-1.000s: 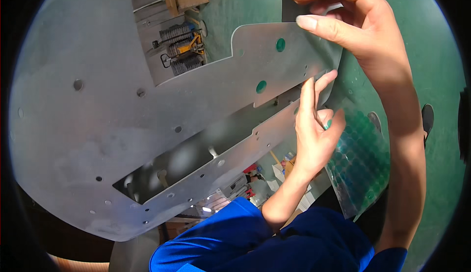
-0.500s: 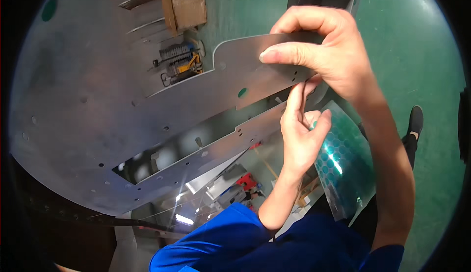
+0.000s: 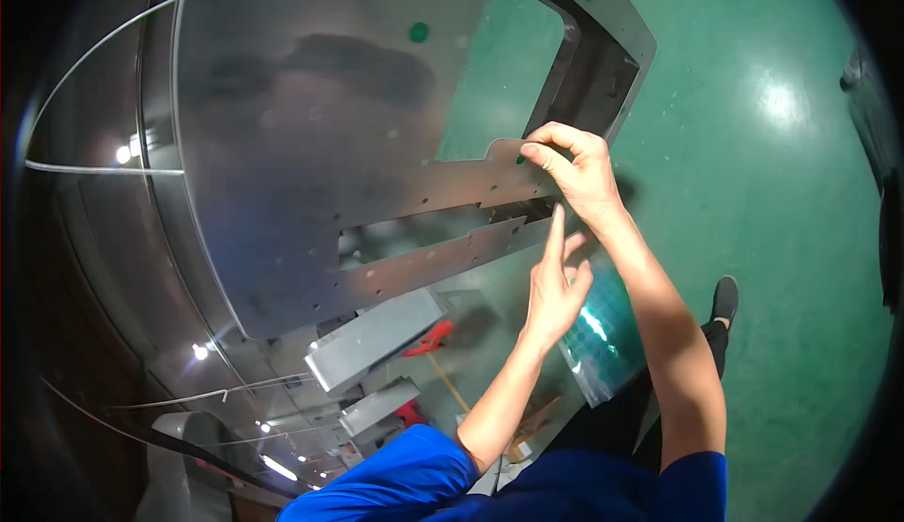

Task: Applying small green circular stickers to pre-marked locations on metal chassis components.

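Observation:
A large grey sheet-metal panel [image 3: 282, 192] with cut-outs and small holes fills the upper left. At its raised tab, my right hand [image 3: 584, 172] is closed in a pinch: the thumb tip lies on the front face beside a small green round spot [image 3: 520, 159], with the fingers curled at the edge. Below it, my left hand [image 3: 556, 301] points its index finger up toward the lower strip of the panel, thumb apart. A clear sheet of green round stickers [image 3: 603, 334] hangs behind the left hand, apparently held by its lower fingers, which are partly hidden.
Another green round spot [image 3: 419, 32] shows higher on the panel. Grey box-shaped metal parts [image 3: 377, 338] and a red item [image 3: 430, 338] lie beyond its lower edge. Green floor [image 3: 772, 192] spreads to the right, where a dark shoe [image 3: 725, 298] shows.
The view has shifted, and the panel now appears smaller and farther off. My right hand's thumb has moved to the tab's green spot. The left index finger now points up, apart from the right hand.

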The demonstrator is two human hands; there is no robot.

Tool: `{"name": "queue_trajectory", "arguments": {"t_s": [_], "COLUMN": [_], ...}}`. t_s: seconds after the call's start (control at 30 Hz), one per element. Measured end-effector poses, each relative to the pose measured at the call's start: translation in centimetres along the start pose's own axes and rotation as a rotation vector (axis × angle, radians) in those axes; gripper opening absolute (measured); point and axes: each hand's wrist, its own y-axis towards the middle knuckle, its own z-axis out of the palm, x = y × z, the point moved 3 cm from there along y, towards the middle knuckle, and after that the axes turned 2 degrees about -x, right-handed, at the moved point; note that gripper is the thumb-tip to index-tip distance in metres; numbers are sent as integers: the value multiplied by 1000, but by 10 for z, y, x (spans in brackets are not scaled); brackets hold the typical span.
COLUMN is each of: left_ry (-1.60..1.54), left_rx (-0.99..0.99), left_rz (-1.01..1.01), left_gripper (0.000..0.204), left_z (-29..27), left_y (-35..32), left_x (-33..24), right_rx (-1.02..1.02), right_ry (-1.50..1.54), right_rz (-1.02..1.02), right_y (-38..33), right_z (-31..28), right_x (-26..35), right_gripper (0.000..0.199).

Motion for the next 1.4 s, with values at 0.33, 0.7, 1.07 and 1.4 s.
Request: {"name": "queue_trajectory", "arguments": {"t_s": [0.33,0.7,1.07,1.4], "left_ry": [267,242,-66,-873], "left_rx": [117,174,-193,-494], "left_rz": [-144,-396,-405,-443], "left_gripper": [41,28,22,32], "left_z": [-6,-27,-72,-120], "left_y": [-132,-261,-453,-628], "left_x": [51,164,290,403], "right_rx": [128,519,931,1317], "right_ry": [-446,-799,-1162,-1423], "right_rz": [-69,594,1028,690], "right_y": [46,-202,-485,-554], "right_z": [1,-134,-142,-27], "right_x": [-9,-176,-139,-127], "right_gripper": [38,38,35,34]}}
